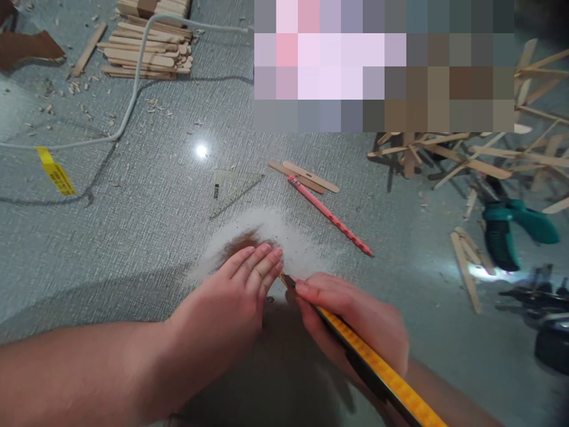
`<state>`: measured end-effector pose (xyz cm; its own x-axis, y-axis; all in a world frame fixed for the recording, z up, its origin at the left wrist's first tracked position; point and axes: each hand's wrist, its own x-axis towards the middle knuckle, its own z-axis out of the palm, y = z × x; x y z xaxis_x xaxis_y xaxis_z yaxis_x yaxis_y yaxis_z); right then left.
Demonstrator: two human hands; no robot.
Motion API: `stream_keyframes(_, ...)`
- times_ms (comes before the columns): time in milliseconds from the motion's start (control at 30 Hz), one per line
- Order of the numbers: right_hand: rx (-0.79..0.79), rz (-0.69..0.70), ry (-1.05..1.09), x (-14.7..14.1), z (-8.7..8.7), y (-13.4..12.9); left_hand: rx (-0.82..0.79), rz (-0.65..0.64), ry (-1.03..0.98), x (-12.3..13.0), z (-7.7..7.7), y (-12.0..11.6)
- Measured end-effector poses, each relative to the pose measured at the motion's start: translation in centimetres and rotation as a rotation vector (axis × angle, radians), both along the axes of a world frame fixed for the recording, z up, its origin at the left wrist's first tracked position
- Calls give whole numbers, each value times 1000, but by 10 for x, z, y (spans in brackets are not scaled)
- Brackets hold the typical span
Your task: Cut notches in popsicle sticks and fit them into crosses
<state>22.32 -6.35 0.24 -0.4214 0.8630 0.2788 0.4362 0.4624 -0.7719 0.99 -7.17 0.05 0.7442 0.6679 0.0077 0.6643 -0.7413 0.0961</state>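
Note:
My left hand [242, 287] lies on the table with its fingers stretched out side by side; its thumb is hidden. Anything under the palm cannot be seen. In my right hand [355, 314] is a yellow and black utility knife [371, 359], its tip pointing up and left beside my left fingertips. A tiny wood-coloured bit shows by that tip, too small to name. Around my left fingers spreads a pale patch with a brown smudge [242, 240]. Just beyond lie a clear set square [233, 190], a red pencil [331, 216] and two wooden craft sticks [306, 175].
A pile of craft sticks [144, 53] sits at the back left, near a white cable [137, 71] with a yellow tag [56, 171]. To the right stand a stick structure [471, 154], green-handled pliers [502, 237] and loose sticks [466, 267]. Blurred pixels cover the upper right.

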Motion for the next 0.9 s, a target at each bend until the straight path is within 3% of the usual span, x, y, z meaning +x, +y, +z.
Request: stream_keyframes(900, -11, 32, 5, -4, 1, -1, 22, 30, 44, 4, 5, -2)
